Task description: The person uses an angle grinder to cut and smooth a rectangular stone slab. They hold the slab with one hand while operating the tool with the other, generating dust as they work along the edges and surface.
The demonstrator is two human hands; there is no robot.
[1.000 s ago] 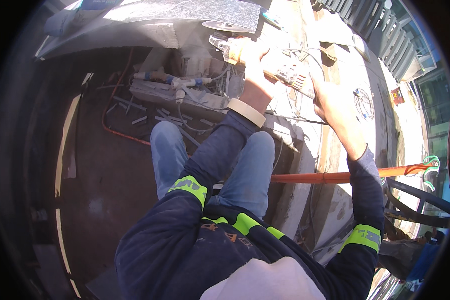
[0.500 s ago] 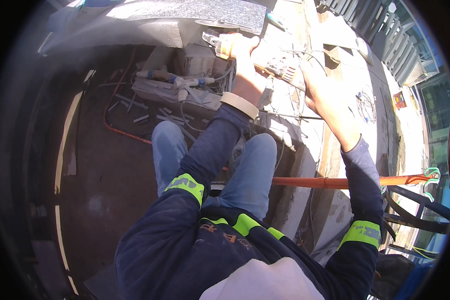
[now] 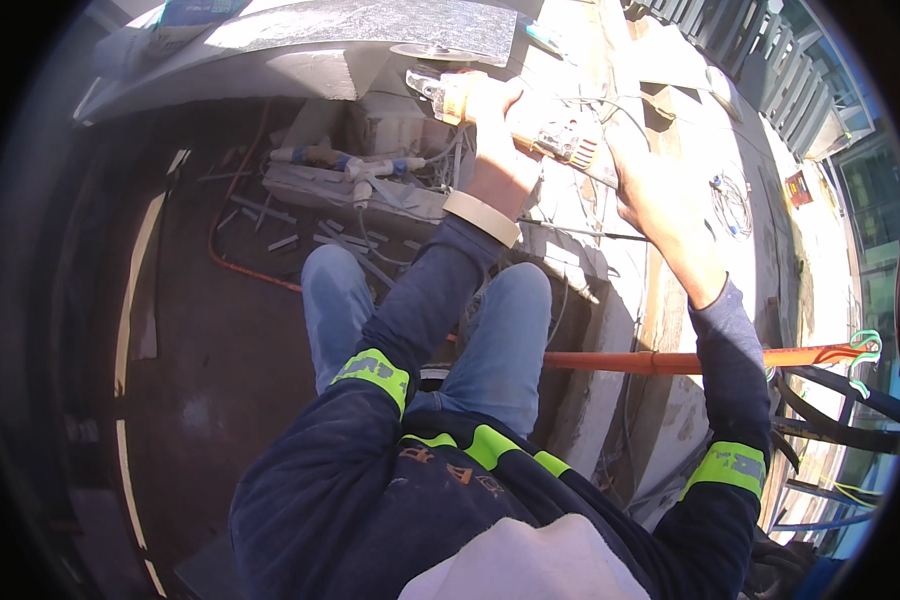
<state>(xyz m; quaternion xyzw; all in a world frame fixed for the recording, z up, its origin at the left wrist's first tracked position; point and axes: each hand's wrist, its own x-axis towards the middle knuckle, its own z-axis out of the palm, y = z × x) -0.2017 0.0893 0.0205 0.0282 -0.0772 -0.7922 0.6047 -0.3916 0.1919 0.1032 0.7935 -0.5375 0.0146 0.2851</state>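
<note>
In the head view, an orange angle grinder [image 3: 568,145] lies crosswise at the top, its thin disc [image 3: 445,53] against the near edge of a speckled grey stone slab [image 3: 370,32]. My left hand [image 3: 495,135] is closed round the front of the grinder, behind its dusty metal head. My right hand [image 3: 655,185] is closed at the grinder's rear end; its fingers are partly hidden. A pale roll of tape [image 3: 482,217] circles my left wrist like a bracelet.
White-and-blue cable connectors [image 3: 355,165] hang below the slab, over scattered offcut strips [image 3: 340,235]. An orange strap or pipe [image 3: 630,362] runs under my right arm. A coiled cable [image 3: 732,205] lies at right. A bag [image 3: 185,22] rests at upper left.
The dust cloud at the upper left has thinned, showing more of the slab's edge and the bag. The grinder and both hands have barely shifted.
</note>
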